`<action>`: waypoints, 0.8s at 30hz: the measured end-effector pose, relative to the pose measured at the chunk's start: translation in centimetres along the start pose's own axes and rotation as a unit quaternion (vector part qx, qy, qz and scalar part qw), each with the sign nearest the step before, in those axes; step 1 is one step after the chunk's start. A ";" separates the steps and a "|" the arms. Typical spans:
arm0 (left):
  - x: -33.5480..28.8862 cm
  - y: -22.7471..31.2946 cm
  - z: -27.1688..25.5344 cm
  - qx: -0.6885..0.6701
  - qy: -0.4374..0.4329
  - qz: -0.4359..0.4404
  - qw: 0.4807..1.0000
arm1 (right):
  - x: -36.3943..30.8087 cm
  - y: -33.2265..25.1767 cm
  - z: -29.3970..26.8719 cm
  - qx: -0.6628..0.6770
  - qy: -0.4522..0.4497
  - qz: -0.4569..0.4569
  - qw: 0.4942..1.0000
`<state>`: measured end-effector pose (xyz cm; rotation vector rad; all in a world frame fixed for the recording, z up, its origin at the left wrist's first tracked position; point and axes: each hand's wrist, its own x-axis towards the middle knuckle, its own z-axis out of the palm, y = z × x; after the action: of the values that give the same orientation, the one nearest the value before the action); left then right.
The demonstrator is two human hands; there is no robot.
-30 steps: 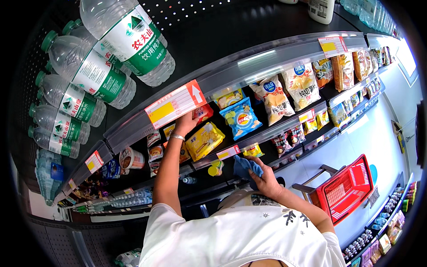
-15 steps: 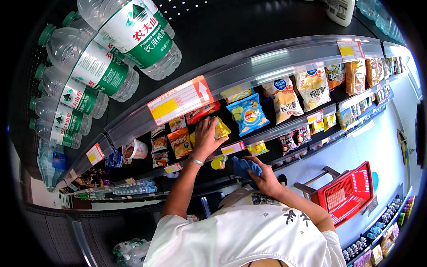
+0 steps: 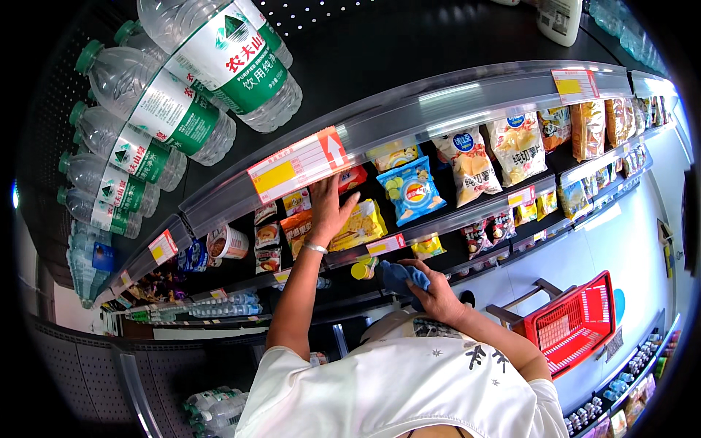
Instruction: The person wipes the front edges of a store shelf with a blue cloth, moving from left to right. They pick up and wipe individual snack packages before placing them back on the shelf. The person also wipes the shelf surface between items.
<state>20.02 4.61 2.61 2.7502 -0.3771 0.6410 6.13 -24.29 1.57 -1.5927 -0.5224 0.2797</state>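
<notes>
My left hand (image 3: 332, 217) reaches in over the snack shelf, fingers stretched toward a red bag (image 3: 353, 179) at the back. Its thumb stands apart; the fingertips are partly hidden by the shelf lip above, so I cannot tell whether they touch the bag. Just right of the wrist lies a yellow snack bag (image 3: 363, 228), and left of it an orange bag (image 3: 295, 228) is partly covered. A bunched blue cloth (image 3: 403, 277) is gripped in my right hand (image 3: 442, 298), held in front of the shelf near my body.
A blue chip bag (image 3: 410, 191) and white chip bags (image 3: 471, 164) stand to the right. A price-tagged clear shelf lip (image 3: 409, 109) curves over them. Large water bottles (image 3: 171, 102) fill the upper left. A red shopping basket (image 3: 577, 321) is at the right.
My left hand has moved deeper into the shelf, from the yellow bag toward the red one. More of the yellow bag now shows. The right hand keeps its hold on the cloth.
</notes>
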 end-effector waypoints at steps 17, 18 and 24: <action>-0.6 -2.1 2.7 0.014 -0.051 -0.001 0.999 | 0.1 -0.2 -0.7 -0.016 -0.015 0.031 0.999; -0.7 -2.2 2.6 -0.008 -0.054 -0.011 0.998 | 0.1 -0.3 -0.6 -0.011 -0.020 0.022 1.000; -1.7 1.8 2.2 0.075 -0.027 -0.025 0.996 | 0.6 -0.3 -0.5 0.007 -0.018 0.005 1.000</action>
<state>18.78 2.51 0.34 2.9151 -0.2812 0.6052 6.83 -24.49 1.97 -1.5784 -0.5389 0.3185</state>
